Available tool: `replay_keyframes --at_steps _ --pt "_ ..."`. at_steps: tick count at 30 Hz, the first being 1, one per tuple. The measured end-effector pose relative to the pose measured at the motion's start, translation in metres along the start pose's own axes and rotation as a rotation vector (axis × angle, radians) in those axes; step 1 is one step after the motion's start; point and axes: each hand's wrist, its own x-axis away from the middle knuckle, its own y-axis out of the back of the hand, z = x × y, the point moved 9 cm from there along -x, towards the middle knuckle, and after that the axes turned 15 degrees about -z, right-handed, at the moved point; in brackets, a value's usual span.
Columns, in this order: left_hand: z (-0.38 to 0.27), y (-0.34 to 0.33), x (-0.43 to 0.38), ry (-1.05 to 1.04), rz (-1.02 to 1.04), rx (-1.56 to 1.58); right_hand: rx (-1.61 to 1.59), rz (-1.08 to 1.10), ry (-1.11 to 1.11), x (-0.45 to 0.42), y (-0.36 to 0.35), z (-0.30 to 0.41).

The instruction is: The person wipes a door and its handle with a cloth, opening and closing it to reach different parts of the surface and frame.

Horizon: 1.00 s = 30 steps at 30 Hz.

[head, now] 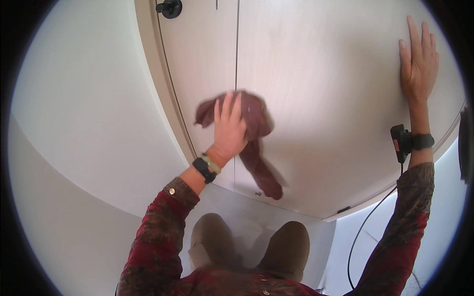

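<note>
Flat against a pale wood-grain door [303,92], my left hand [230,127] presses a crumpled maroon cloth [255,114]. The fingers are spread over the cloth, near a dark vertical groove in the door. One end of the cloth hangs down to the lower right, and a shorter end sticks out to the left. My right hand [420,70] rests on the door's surface at the far right, fingers extended, with nothing in it. A black device [400,143] is strapped to my right wrist.
A black door handle [170,8] is at the upper left, beside the door frame [148,48]. A white wall [85,92] stands to the left. Near the door's lower edge is a small metal fitting [258,194]. A black cable [355,236] runs down from the wrist device.
</note>
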Motion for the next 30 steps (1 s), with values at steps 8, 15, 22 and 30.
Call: replay_keyframes --at_steps 8,15,22,30 --pt "0.001 -0.001 0.012 0.151 0.019 0.073 -0.011 0.033 -0.009 0.003 -0.005 -0.003" --pt "0.001 0.020 -0.043 0.063 -0.241 0.045 -0.006 0.040 -0.018 0.001 -0.005 -0.003" --pt "-0.004 0.021 -0.036 0.049 -0.170 0.099 0.007 0.019 0.014 -0.001 -0.003 -0.002" --pt "-0.007 0.027 -0.042 0.127 -0.186 0.184 -0.002 0.029 -0.032 0.008 -0.004 -0.007"
